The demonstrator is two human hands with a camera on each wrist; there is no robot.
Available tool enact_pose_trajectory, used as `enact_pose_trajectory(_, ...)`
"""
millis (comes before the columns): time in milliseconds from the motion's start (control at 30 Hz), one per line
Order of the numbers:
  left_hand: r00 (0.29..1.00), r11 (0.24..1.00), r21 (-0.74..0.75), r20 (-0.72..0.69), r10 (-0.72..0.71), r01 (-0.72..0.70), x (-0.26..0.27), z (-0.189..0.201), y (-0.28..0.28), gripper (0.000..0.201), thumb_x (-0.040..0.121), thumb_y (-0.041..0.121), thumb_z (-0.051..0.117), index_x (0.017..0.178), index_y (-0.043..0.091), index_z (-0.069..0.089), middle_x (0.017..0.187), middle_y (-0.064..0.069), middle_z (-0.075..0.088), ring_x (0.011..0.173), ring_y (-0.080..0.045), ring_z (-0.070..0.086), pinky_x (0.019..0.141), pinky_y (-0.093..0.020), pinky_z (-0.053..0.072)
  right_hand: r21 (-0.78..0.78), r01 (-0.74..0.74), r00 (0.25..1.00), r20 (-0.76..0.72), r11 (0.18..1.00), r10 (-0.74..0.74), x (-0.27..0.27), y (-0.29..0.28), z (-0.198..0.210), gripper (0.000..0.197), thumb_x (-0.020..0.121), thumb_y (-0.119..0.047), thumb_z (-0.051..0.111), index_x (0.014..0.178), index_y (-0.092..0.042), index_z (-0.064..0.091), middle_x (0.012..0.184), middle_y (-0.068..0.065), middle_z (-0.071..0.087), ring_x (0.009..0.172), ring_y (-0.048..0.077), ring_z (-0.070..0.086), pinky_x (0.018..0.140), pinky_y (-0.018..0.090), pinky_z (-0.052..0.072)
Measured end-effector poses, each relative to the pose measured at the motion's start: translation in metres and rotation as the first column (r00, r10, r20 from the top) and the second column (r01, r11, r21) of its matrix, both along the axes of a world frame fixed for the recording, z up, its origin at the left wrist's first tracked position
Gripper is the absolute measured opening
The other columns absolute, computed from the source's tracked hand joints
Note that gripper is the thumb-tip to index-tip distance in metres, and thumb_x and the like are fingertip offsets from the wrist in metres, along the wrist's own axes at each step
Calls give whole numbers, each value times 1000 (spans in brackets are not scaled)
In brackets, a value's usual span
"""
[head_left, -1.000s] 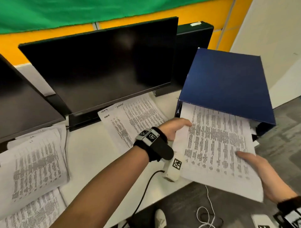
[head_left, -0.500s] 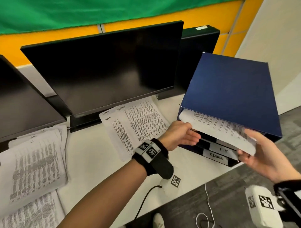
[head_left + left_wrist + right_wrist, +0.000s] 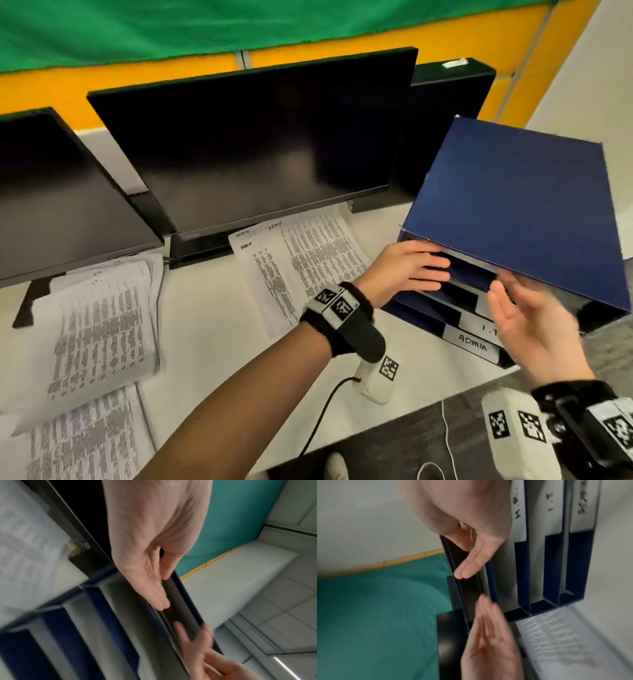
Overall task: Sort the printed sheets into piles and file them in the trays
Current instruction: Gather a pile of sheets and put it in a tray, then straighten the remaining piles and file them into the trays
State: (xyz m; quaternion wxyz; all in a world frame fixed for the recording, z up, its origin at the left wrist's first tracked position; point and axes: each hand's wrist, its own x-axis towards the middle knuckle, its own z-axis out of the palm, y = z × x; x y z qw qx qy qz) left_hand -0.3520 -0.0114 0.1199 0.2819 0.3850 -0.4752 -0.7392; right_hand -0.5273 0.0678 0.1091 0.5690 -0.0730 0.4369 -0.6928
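Observation:
A dark blue tray stack stands at the desk's right end, with front labels reading H.R., I.T and ADMIN. My left hand lies at the left of the top slot's mouth with straight fingers and holds nothing. To the right of the same slot, my right hand has its palm turned left, fingers straight and empty. Both wrist views show the left hand and right hand against the dark slot. No sheets stick out of the slot.
One printed sheet lies under the middle monitor. Piles of printed sheets cover the desk's left. A second monitor stands far left. A black cable hangs over the desk's front edge.
The sheets both hands held have slid into the top slot and out of sight. Both hands have let go and now sit with straight fingers at the slot's mouth.

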Motion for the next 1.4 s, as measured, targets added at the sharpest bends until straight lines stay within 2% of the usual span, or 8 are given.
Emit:
enact_pose_trajectory(133,942,960,-9,192,277,-280,75,-37,3,9,91,18,57,88,15,65,76,-2,65,61,-11,59,56,-19,49,112,-190,903,-370,975,219,47,18,-16,23,90,-4,41,94,-9,63,72,5,65,55,13,59,50,22,51)
enact_pose_trajectory(267,640,782,-80,527,560,-618,144,-104,-16,17,89,12,52,74,15,57,81,-13,59,68,-20,49,58,-23,40,279,-457,607,-596,845,526,122,-12,-60,26,89,5,42,95,-6,64,85,13,63,77,19,57,60,31,52)
enact_pose_trajectory(433,428,703,-4,791,437,-711,195,-139,-27,53,89,23,47,139,9,33,140,-18,30,120,-37,45,100,-44,43,430,-451,227,-792,782,567,187,-100,-114,40,93,-6,45,134,-6,43,142,12,40,127,26,40,107,33,30)
enact_pose_trajectory(567,491,701,66,760,426,-710,209,-158,-30,59,85,30,52,135,3,38,139,-17,38,121,-36,45,88,-35,41,668,-114,22,-739,736,674,194,-159,-137,61,92,-12,45,145,-1,14,154,18,6,140,32,11,113,37,13)
enact_pose_trajectory(833,633,621,229,521,573,-750,210,-155,-32,45,90,21,56,129,5,39,91,-3,49,80,-20,49,74,-30,38,818,102,-169,-546,565,821,185,-190,-156,64,84,-27,51,138,-9,21,140,15,29,125,37,32,103,53,31)
enact_pose_trajectory(967,653,642,239,525,545,-729,204,-156,-35,69,79,36,62,135,1,40,128,-13,55,111,-31,55,84,-35,46,814,80,-325,-523,575,787,206,-162,-163,51,80,-25,60,124,-13,36,126,12,34,113,31,35,97,49,36)
enact_pose_trajectory(1133,589,673,161,654,476,-722,201,-148,-33,59,89,19,55,139,-3,32,139,-20,44,124,-37,46,89,-37,42,793,49,-270,-574,607,773,208,-134,-163,52,74,-13,63,121,-20,42,124,8,30,110,26,33,90,39,36)
enact_pose_trajectory(1400,669,798,-7,541,510,-603,232,-140,9,18,88,6,56,105,6,61,97,-12,70,88,-27,66,82,-40,55,771,-296,14,-586,564,810,180,-125,-153,68,83,-30,58,140,-14,26,139,15,30,126,32,35,102,39,36)
